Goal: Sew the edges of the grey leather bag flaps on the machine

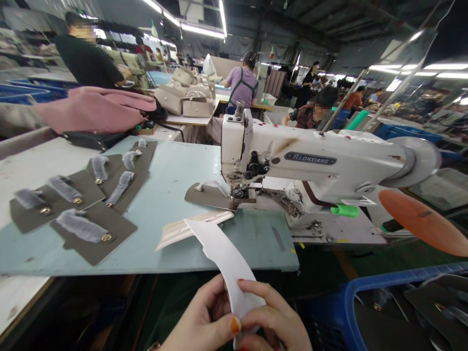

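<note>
A long white curved strip [228, 258] is pinched between my left hand [206, 317] and my right hand [274, 317] in front of the table's near edge. Its far end reaches over a beige folded piece [193, 228] lying on the light blue tabletop [164, 180]. Beyond that, a grey-brown panel [208, 196] with a wrapped strap rests with its right end under the needle area of a white sewing machine [314, 158]. Several similar grey-brown panels [120, 226] with plastic-wrapped straps and gold rings lie at the left of the table.
A blue crate [349, 297] holding more panels stands at the lower right. An orange disc [420, 219] juts out at the right. Pink material [98, 109] lies on a black item at the back left. Bags [197, 105] and several people are farther back.
</note>
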`<action>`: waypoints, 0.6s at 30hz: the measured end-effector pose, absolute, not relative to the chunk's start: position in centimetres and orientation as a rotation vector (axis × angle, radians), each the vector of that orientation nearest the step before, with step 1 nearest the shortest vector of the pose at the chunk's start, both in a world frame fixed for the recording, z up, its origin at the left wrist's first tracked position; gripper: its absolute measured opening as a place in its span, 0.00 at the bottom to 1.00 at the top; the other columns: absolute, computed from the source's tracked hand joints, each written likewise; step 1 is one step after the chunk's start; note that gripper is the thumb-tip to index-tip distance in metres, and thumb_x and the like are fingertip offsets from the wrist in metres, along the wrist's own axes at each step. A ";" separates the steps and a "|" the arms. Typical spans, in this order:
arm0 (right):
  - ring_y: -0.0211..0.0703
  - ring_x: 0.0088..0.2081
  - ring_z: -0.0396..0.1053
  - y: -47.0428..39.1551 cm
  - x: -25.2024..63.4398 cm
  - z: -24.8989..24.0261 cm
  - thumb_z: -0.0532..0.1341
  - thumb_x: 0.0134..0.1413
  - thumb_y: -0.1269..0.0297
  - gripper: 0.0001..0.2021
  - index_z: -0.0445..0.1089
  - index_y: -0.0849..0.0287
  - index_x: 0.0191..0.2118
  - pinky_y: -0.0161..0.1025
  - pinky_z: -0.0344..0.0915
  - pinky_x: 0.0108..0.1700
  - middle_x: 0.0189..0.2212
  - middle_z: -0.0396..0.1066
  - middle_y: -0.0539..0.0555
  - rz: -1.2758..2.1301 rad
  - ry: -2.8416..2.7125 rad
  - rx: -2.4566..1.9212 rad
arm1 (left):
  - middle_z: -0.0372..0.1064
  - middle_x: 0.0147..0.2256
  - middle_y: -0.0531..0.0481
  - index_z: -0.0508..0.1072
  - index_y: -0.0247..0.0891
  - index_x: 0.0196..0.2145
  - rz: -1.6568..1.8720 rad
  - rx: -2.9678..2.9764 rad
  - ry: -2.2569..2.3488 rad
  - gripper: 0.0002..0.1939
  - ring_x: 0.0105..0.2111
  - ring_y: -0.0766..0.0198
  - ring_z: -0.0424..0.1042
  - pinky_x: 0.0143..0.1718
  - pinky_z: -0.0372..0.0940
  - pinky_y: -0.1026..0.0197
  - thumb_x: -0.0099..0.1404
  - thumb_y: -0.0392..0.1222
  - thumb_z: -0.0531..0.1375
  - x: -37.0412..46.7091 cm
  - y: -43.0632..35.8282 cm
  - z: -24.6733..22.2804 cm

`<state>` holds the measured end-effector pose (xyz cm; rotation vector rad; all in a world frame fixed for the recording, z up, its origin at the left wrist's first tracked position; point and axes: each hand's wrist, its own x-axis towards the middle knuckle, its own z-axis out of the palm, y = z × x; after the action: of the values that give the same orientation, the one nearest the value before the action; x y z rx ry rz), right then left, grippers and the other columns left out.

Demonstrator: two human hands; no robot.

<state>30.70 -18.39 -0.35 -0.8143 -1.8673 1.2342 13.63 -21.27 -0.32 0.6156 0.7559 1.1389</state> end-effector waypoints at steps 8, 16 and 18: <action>0.37 0.23 0.71 -19.2 30.8 0.0 0.61 0.57 0.58 0.08 0.74 0.54 0.32 0.31 0.66 0.24 0.48 0.73 0.56 1.006 -1.978 -0.885 | 0.73 0.39 0.46 0.74 0.40 0.44 1.175 0.677 0.826 0.25 0.37 0.60 0.70 0.40 0.65 0.62 0.51 0.54 0.68 13.8 -21.9 -0.1; 0.45 0.42 0.75 -18.9 32.4 0.7 0.65 0.52 0.69 0.10 0.73 0.52 0.42 0.30 0.72 0.40 0.51 0.71 0.55 0.928 -2.039 -0.747 | 0.68 0.30 0.50 0.69 0.37 0.30 1.170 0.873 0.912 0.12 0.29 0.66 0.64 0.33 0.61 0.66 0.62 0.48 0.60 13.8 -22.5 -0.2; 0.46 0.48 0.72 -18.6 33.4 1.0 0.63 0.55 0.70 0.12 0.72 0.51 0.45 0.33 0.70 0.46 0.50 0.72 0.54 0.881 -1.939 -0.793 | 0.67 0.29 0.51 0.70 0.36 0.30 1.216 0.851 0.969 0.12 0.29 0.66 0.64 0.32 0.60 0.67 0.62 0.48 0.60 13.8 -22.8 -0.1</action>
<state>33.42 -18.60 1.00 -0.7935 -1.9387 0.8810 13.80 -22.81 -0.06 0.8510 0.9693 1.2163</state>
